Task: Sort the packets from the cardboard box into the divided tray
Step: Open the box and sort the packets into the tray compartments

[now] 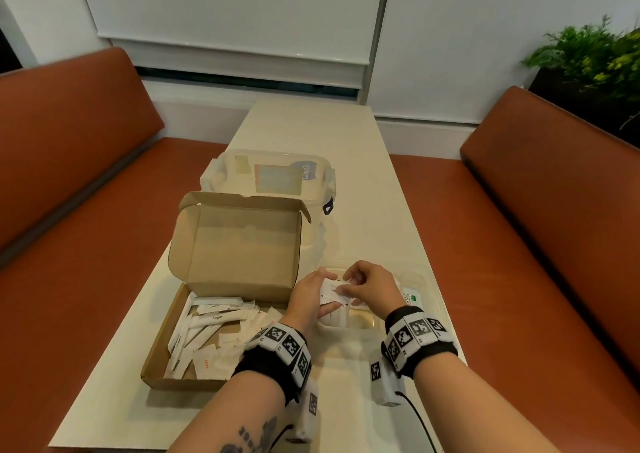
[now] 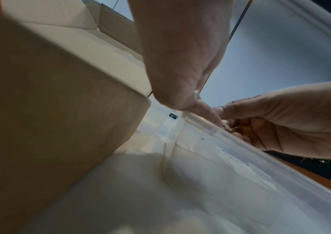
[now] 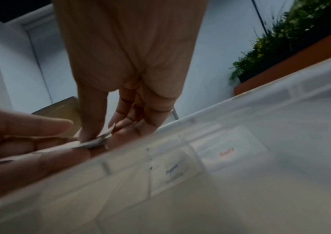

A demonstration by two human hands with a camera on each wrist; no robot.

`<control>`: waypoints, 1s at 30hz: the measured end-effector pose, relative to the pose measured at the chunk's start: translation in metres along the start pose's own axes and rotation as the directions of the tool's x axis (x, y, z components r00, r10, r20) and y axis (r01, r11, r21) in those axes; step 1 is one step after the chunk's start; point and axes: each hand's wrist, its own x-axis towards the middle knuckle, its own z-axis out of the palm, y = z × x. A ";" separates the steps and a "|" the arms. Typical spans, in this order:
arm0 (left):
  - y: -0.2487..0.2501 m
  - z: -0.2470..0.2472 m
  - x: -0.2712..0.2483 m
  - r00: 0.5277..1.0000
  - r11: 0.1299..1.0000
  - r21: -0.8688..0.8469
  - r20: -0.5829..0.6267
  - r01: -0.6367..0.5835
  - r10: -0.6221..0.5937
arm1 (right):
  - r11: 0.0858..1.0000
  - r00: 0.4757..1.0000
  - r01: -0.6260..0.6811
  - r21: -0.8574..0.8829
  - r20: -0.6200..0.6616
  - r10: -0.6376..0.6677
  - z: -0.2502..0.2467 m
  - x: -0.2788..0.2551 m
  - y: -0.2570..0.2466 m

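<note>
White packets (image 1: pixel 330 291) sit pinched between the left hand (image 1: pixel 309 297) and right hand (image 1: pixel 369 288), just above the divided tray (image 1: pixel 420 290) at centre frame. Lower left, the cardboard box (image 1: pixel 180 314) holds more packets.

The divided tray (image 1: pixel 417 279) is largely covered by both hands in the head view, so its compartments cannot be counted. The print on the held packets (image 1: pixel 330 291) is too small to be read. In the right wrist view, everything seen through the tray wall (image 3: pixel 260 110) is blurred.
</note>
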 end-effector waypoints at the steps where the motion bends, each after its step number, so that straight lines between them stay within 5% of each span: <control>1: 0.000 0.000 0.000 1.000 1.000 -0.010 0.001 0.013 -0.013 | 1.000 1.000 -0.007 0.009 -0.019 0.007 -0.001 0.000 0.000; 8: -0.003 0.000 -0.002 0.998 0.991 0.120 0.024 -0.059 0.056 | 1.000 0.998 -0.014 0.021 -0.067 0.015 -0.010 0.004 0.004; 18: -0.003 0.000 -0.006 0.995 0.989 0.116 0.036 -0.093 0.089 | 0.994 0.996 -0.031 -0.107 0.085 0.040 -0.027 0.007 -0.008; 23: -0.005 0.000 -0.005 0.991 0.982 0.133 0.028 -0.133 0.130 | 0.990 1.000 0.000 -0.138 0.011 0.002 -0.031 0.007 -0.004; 30: -0.001 0.002 -0.007 0.997 0.986 0.152 0.055 -0.066 0.058 | 0.959 0.985 0.084 -0.269 0.169 -0.039 -0.032 0.008 -0.012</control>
